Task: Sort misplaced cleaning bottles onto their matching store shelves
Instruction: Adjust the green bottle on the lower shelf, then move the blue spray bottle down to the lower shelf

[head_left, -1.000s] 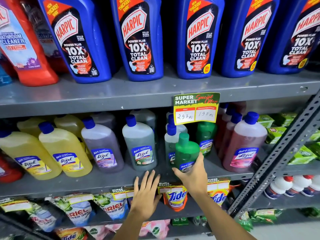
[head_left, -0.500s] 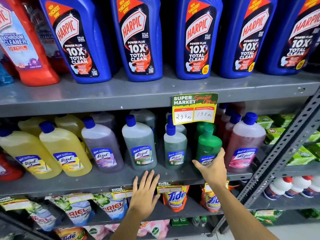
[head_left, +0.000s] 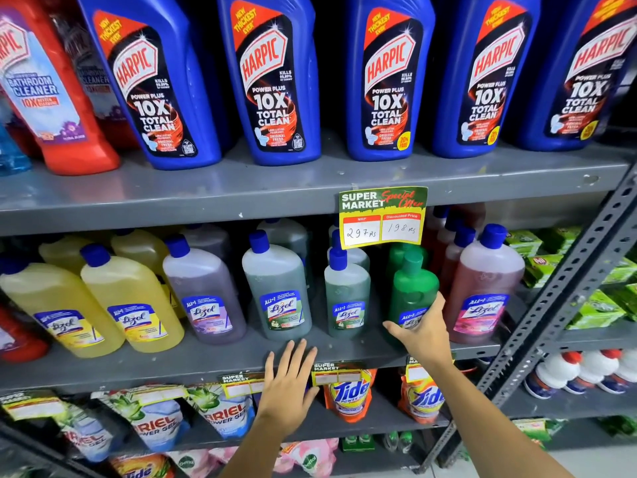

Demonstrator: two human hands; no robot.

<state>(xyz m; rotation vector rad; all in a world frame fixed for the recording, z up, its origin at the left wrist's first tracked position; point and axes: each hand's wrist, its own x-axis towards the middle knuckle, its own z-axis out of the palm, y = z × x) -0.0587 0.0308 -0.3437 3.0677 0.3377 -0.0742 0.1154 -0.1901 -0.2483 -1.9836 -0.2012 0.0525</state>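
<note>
Both hands are raised to the middle shelf (head_left: 193, 360) of a grey metal store rack. A small green bottle (head_left: 412, 291) is gripped low on its label by the right hand (head_left: 422, 334), with the thumb spread to the left and the fingers wrapped round the right side. The left hand (head_left: 287, 386) is held flat and empty, fingers spread, against the front edge of the same shelf. The green bottle is kept upright at the front of the shelf, between a small grey-green Lizol bottle (head_left: 346, 298) and a large pink Lizol bottle (head_left: 482, 288); more green bottles are seen directly behind it. Whether its base is resting on the shelf cannot be told.

Further left on that shelf, larger Lizol bottles are lined up: a grey-green one (head_left: 277, 288), a purple one (head_left: 203, 294) and yellow ones (head_left: 127, 301). A yellow and green price tag (head_left: 382, 217) is hung from the edge of the upper shelf (head_left: 241, 191), where blue Harpic bottles (head_left: 272, 81) are ranged beside a red bathroom cleaner bottle (head_left: 48, 91). Below, Ariel pouches (head_left: 224, 414) and orange Tide pouches (head_left: 348, 395) are stacked behind small shelf labels. A perforated grey upright (head_left: 565, 294) is seen slanting at the right, with green packs (head_left: 599, 308) and white, red-capped bottles (head_left: 565, 372) stored on the neighbouring rack beyond it.
</note>
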